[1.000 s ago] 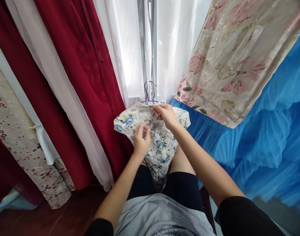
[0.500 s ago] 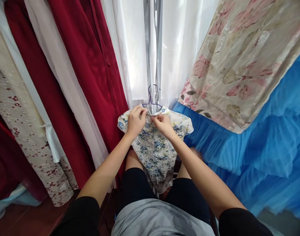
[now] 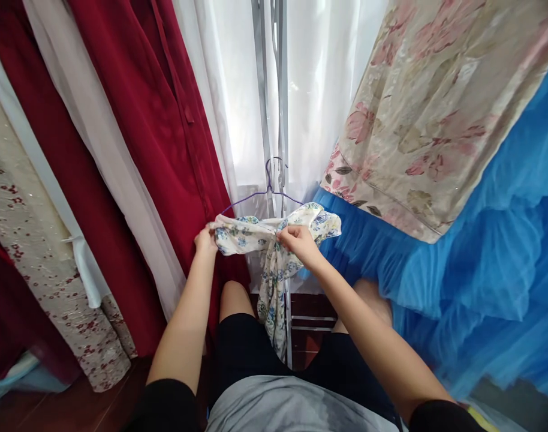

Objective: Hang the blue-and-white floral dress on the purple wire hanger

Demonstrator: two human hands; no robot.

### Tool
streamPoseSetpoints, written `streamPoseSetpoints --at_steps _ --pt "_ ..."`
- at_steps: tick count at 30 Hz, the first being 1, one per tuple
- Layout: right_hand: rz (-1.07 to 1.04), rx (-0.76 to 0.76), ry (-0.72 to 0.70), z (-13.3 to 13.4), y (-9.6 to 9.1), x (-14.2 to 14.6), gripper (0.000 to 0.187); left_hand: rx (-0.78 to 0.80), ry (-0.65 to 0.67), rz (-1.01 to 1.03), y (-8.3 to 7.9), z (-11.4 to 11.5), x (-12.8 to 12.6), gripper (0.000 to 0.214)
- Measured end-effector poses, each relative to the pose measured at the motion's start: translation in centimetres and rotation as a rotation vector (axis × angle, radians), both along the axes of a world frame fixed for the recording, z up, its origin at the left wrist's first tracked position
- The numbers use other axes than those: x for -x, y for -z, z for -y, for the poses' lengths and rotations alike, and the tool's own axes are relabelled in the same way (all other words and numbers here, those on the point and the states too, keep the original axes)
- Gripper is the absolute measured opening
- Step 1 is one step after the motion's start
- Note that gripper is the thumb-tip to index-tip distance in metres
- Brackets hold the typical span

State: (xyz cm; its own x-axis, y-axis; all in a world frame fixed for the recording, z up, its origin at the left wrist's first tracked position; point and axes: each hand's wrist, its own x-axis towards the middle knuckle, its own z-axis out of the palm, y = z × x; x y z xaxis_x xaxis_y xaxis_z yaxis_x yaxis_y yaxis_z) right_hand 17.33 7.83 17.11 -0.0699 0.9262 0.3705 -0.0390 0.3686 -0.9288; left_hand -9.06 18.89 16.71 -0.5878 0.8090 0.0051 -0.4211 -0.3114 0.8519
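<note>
A white garment with blue flowers (image 3: pixel 244 234) hangs partly off a purple wire hanger (image 3: pixel 250 197) in front of me. My left hand (image 3: pixel 206 239) is closed on its left shoulder edge, just under the hanger's bare left arm. My right hand (image 3: pixel 297 241) pinches the cloth near the middle of the neckline. The right shoulder of the garment still covers the hanger's right end. Below my right hand the rest of the garment falls in a narrow bunch between my knees.
The hanger hooks onto a grey metal stand (image 3: pixel 280 108) before a white curtain (image 3: pixel 328 90). Long dark red cloth (image 3: pixel 134 120) hangs at left. To the right hang a pink-flowered beige garment (image 3: pixel 413 138) and ruffled blue tulle (image 3: pixel 485 270).
My left hand has moved left from the collar to the shoulder edge, pulling the left shoulder off the hanger. The body of the garment has gathered into a narrow bunch.
</note>
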Motion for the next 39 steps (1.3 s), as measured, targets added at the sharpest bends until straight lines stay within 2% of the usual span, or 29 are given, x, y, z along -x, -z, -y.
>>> streamPoseSetpoints --at_steps 3,7,9,10,12,15,19,22,25,29,31,34,37,39 --pt "-0.13 0.06 0.045 1.3 2.3 0.2 0.031 0.082 0.087 0.098 5.1 2.2 -2.7 0.016" --pt "-0.367 0.16 0.286 4.6 8.4 -1.3 0.033 0.099 0.225 0.184 12.2 7.7 -7.7 0.011" --pt "-0.406 0.221 0.383 6.2 11.5 -2.6 0.031 0.083 0.293 0.218 14.5 10.7 -9.8 0.015" --pt "-0.392 0.25 0.395 6.8 12.7 -3.2 0.03 0.069 0.332 0.232 15.0 12.1 -10.7 0.019" --pt "-0.311 0.303 0.349 7.5 14.3 -4.2 0.031 0.01 0.41 0.228 14.8 14.3 -12.1 0.026" --pt "-0.177 0.38 0.217 7.6 14.6 -4.7 0.034 -0.147 0.514 0.122 12.0 16.6 -13.5 0.033" --pt "-0.072 0.384 0.089 8.1 12.9 -4.4 0.032 -0.298 0.571 -0.115 7.8 19.2 -14.9 0.03" --pt "-0.048 0.3 0.107 9.4 10.8 -4.7 0.032 -0.314 0.58 -0.269 6.4 21.0 -15.6 0.03" --pt "-0.069 0.136 0.135 11.2 8.4 -5.4 0.023 -0.334 0.587 -0.385 6.1 22.2 -16.0 0.031" --pt "-0.027 0.017 -0.067 12.7 6.5 -5.3 0.024 -0.348 0.583 -0.476 6.1 22.8 -16.0 0.027" --pt "0.009 0.018 -0.124 12.8 6.3 -4.9 0.028 -0.343 0.563 -0.492 6.3 22.7 -16.0 0.024" --pt "0.054 0.056 -0.102 12.6 6.4 -4.5 0.026 -0.343 0.569 -0.521 6.6 22.5 -16.0 0.028" --pt "0.014 0.123 -0.127 12.9 6.2 -4.8 0.026 -0.389 0.563 -0.544 6.9 22.4 -16.2 0.053" --pt "-0.065 0.182 -0.157 13.3 5.6 -5.5 0.026 -0.408 0.643 -0.564 7.2 22.3 -16.1 0.067"
